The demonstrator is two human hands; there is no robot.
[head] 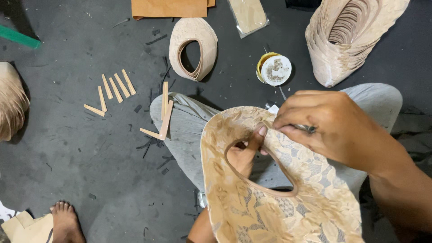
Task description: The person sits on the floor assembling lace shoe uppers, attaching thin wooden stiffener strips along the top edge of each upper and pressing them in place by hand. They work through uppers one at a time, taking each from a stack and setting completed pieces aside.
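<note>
The left hand (245, 153) pinches the lace shoe upper (270, 198) from inside its opening, steadying the edge while the right hand (324, 128) grips a small tool (306, 129) against it.

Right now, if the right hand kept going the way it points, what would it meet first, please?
Probably the left thumb: the right hand points left along the lace shoe upper, and the thumb presses its edge just ahead. Depth is unclear.
</note>
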